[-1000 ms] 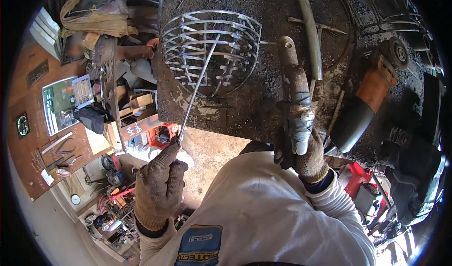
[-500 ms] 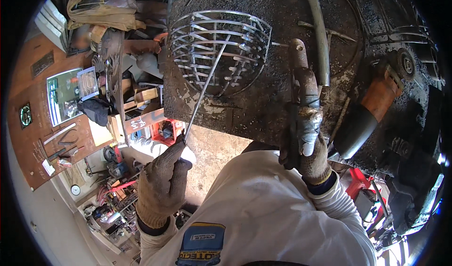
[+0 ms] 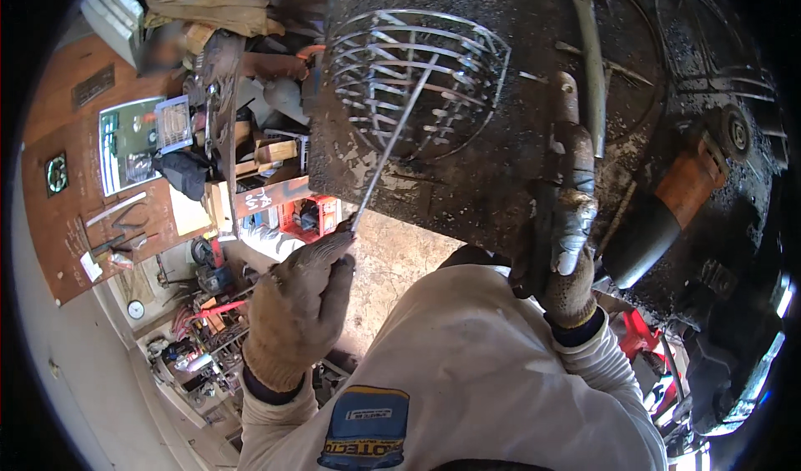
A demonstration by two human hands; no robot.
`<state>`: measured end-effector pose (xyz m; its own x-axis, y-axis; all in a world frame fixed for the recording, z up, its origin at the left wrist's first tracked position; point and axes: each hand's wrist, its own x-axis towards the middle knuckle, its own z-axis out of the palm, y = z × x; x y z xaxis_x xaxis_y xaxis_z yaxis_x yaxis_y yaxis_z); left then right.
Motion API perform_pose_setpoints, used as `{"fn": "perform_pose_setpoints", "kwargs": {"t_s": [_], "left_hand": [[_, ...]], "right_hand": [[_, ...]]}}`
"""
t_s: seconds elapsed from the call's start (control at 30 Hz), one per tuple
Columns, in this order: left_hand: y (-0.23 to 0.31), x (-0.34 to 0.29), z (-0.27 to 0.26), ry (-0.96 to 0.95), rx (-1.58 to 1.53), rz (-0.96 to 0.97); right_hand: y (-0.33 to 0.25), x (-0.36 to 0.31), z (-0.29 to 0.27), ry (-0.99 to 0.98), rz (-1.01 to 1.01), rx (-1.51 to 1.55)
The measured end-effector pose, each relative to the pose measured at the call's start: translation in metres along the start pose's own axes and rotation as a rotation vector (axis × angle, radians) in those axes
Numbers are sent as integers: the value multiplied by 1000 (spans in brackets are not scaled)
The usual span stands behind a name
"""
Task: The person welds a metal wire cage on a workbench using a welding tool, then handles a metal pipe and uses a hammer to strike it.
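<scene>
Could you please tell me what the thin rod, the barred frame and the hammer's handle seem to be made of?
Thin rod: probably metal, smooth and grey, as its slim length catches light.
Barred frame: likely bare steel; its strips gleam silvery in places and look dark elsewhere.
Hammer's handle: unclear; its rounded, scuffed, grey-brown surface could be worn wood or dirty metal.

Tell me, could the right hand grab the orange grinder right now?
Probably not while full: the right hand holds a taped tool. Otherwise the grinder lies close by, nothing visible covering it.
</scene>
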<state>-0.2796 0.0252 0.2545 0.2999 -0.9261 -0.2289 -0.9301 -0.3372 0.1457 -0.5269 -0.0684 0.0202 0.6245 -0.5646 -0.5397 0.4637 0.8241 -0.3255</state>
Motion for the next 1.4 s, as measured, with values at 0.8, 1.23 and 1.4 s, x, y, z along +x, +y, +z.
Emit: {"fn": "perform_pose_setpoints", "kwargs": {"t_s": [0.8, 1.23, 1.4], "left_hand": [[-4, -1, 17, 80, -168, 16], [-8, 0, 17, 72, -163, 34], [-8, -3, 17, 46, -188, -6]], "right_hand": [[-1, 7, 6, -180, 87, 111], [16, 5, 13, -35, 59, -172], [31, 12, 4, 18, 98, -71]]}}
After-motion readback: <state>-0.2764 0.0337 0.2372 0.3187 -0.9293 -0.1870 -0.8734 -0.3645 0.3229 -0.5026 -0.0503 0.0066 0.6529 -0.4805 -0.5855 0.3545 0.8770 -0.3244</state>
